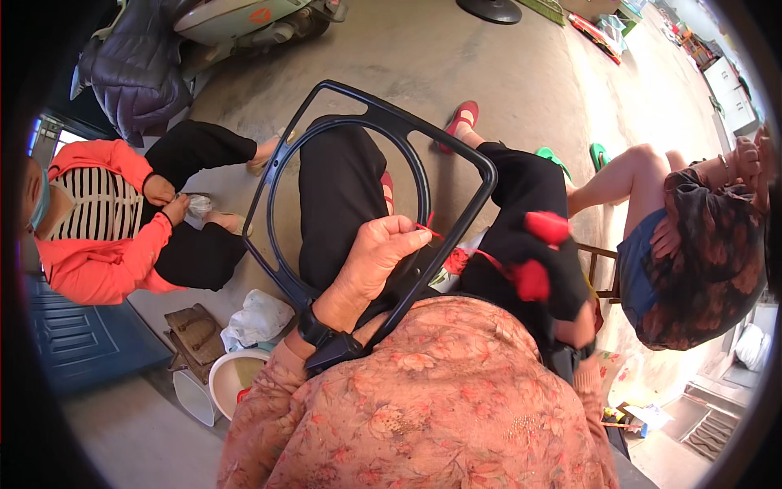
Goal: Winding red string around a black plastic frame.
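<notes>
My left hand (376, 257) is closed in a pinch on a thin red strand (429, 229), whose short ends stick out past the fingertips. A black frame with a round ring inside (487, 183) lies slanted over my lap, and my left hand is above its near side. Right of the frame, a crumpled red bundle (456, 261) trails a red strip towards my right hand. My right hand (562, 269) is smeared by motion over my right thigh. It seems covered in black with red ends, and its fingers cannot be made out.
To the left sits a person in an orange jacket (98, 261), hands on a small clear bag. Another person in dark flowered clothing (709, 253) sits at the right. A scooter (244, 20) stands far left. A pale bucket (224, 383) and woven bag (195, 330) are near my left.
</notes>
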`<state>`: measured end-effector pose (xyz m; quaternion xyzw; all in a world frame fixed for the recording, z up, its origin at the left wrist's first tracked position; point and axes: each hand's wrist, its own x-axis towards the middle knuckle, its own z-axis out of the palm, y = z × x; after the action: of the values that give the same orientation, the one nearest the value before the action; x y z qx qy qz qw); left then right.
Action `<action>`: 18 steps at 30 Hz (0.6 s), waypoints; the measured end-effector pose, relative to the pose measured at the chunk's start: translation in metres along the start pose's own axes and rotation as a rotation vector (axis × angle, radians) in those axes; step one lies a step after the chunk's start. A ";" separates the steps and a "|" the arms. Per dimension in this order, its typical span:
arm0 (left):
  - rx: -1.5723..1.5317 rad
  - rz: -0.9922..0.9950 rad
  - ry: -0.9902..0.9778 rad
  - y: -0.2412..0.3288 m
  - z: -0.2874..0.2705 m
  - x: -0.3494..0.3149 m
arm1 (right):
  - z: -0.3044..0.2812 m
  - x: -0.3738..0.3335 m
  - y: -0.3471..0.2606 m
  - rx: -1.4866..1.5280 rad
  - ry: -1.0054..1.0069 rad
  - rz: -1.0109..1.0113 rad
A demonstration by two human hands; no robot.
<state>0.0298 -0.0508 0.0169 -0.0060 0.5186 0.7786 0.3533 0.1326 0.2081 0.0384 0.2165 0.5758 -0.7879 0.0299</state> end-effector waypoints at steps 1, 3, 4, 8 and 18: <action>-0.033 0.016 0.004 -0.001 0.002 0.000 | 0.022 0.010 -0.002 -0.050 -0.047 0.035; -0.064 0.032 0.010 0.000 0.002 0.000 | 0.059 0.031 0.004 0.028 -0.246 0.123; -0.065 0.015 -0.010 0.001 0.002 0.000 | 0.069 0.036 0.008 0.131 -0.325 0.201; -0.043 -0.022 -0.040 0.002 -0.001 -0.001 | 0.070 0.043 0.024 0.140 -0.394 0.301; -0.186 -0.032 -0.047 -0.003 -0.004 -0.002 | 0.058 0.045 0.040 -0.232 -0.378 0.077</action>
<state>0.0314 -0.0547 0.0130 -0.0284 0.4356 0.8175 0.3757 0.0861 0.1503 -0.0006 0.0819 0.6379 -0.7413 0.1918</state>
